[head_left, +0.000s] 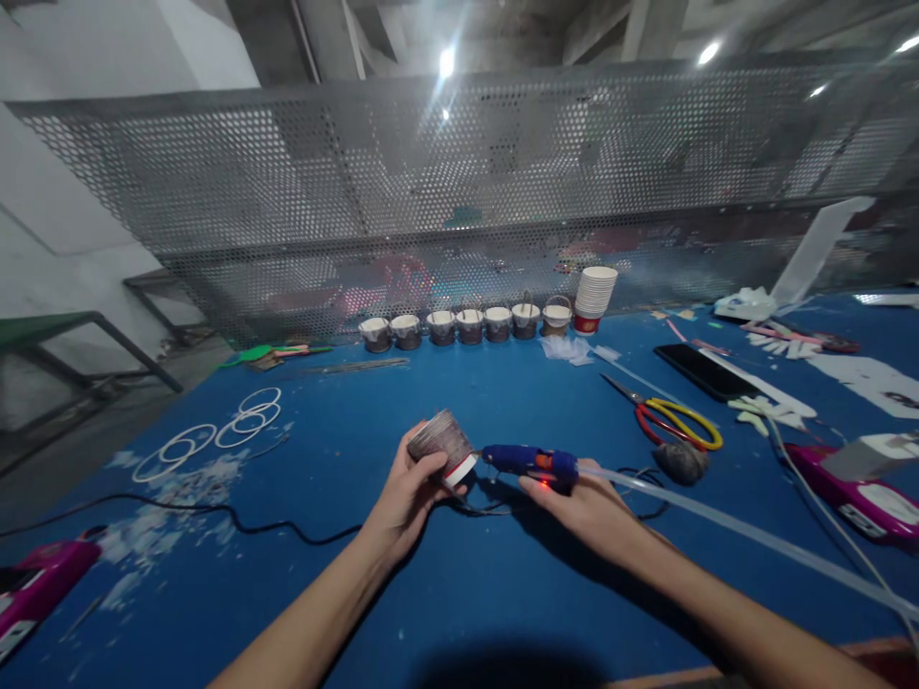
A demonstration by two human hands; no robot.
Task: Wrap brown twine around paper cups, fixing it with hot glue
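My left hand [411,483] is wrapped round a paper cup [439,442] covered in grey-brown cord, tilted on its side. A band of white and red shows at the cup's lower right edge. In my right hand [585,502] is a blue hot glue gun [521,460] with a small red light lit. Its nozzle points left, at or very close to the cup's edge; whether it touches I cannot tell. From the gun's back a long clear glue stick [707,517] runs to the right. A strand of cord hangs below the cup.
Several wrapped cups [469,327] line the back, beside a stack of paper cups [595,299]. Scissors [664,416], a ball of grey cord [681,461], a phone [704,371] and a magenta power strip [854,493] lie right. White rings [174,453] and a black cable [287,528] lie left.
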